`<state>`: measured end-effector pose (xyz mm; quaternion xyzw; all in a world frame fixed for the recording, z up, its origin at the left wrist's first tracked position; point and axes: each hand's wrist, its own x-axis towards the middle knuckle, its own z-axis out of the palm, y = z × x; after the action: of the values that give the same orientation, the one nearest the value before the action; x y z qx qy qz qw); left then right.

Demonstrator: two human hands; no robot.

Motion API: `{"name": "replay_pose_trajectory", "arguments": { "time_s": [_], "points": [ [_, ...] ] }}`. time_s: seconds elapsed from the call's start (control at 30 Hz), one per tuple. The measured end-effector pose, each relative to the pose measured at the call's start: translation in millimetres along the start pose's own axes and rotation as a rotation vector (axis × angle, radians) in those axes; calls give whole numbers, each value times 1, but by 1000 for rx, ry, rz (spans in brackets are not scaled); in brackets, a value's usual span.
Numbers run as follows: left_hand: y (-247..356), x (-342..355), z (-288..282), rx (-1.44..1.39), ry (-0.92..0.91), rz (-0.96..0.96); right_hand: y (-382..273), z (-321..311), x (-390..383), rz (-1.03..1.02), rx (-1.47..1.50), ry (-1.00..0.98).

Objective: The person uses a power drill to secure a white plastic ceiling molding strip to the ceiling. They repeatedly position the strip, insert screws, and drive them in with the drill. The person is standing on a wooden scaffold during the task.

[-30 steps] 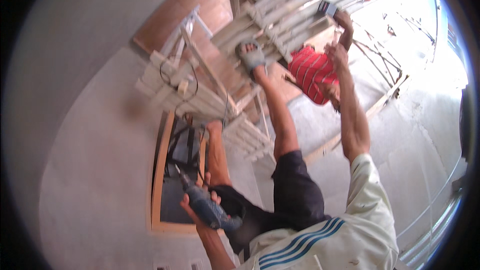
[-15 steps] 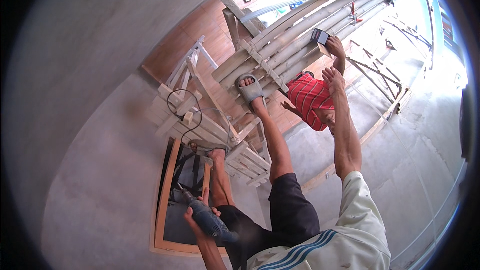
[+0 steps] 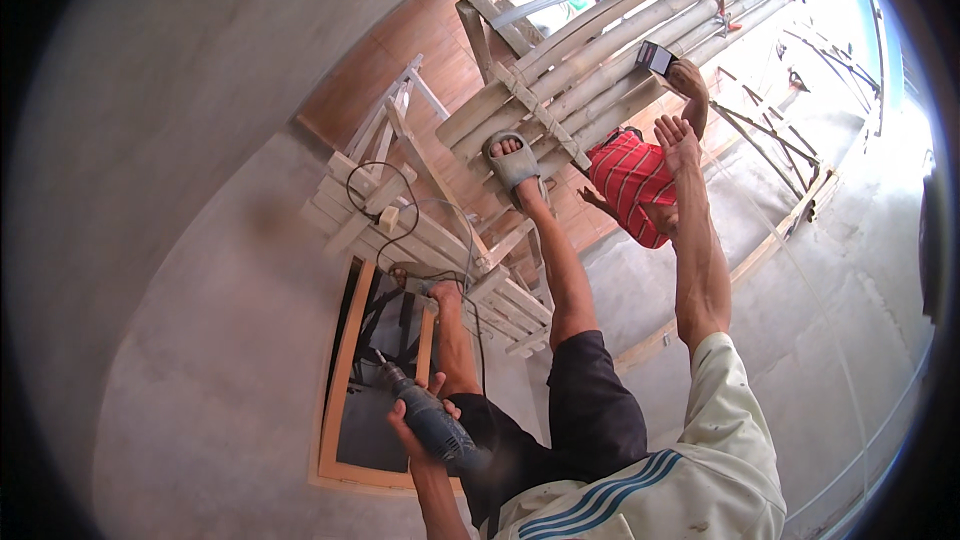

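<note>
A blue power drill with a bit in its chuck rests in my left hand, whose fingers wrap round the body. My right arm is stretched far forward, and my right hand is open with the palm showing and nothing in it. Just beyond it, a co-worker in a red striped shirt raises a hand beside a small dark box with a pale panel. The box is by the bamboo poles; whether the co-worker grips it or only touches it, I cannot tell.
My sandalled foot stands on bamboo poles with a wooden crosspiece; my other foot is on a wooden slatted structure, with a black cable draped over it. An orange-framed opening lies at lower left. Tiled floor shows far below.
My right hand has turned, with its palm now showing and fingers spread toward the co-worker. The whole view has shifted slightly. The drill stays in my left hand.
</note>
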<state>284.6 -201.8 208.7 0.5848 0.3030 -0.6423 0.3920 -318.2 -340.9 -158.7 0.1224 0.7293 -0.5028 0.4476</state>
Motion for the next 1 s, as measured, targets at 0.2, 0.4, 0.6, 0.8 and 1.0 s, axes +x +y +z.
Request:
{"name": "replay_pose_trajectory", "arguments": {
  "time_s": [0.2,0.4,0.6,0.8,1.0],
  "points": [
    [-8,1,16,48,12,-12,-3,-2,5,-4,115,8],
    [-12,5,30,61,-1,-34,-7,-8,21,-23,306,47],
    [-16,5,34,58,6,-39,-6,-24,39,-37,497,94],
    [-20,8,41,71,5,-42,1,-44,48,-11,602,22],
    [-24,12,44,84,-5,-53,18,-52,69,45,660,193]
  ]
}}
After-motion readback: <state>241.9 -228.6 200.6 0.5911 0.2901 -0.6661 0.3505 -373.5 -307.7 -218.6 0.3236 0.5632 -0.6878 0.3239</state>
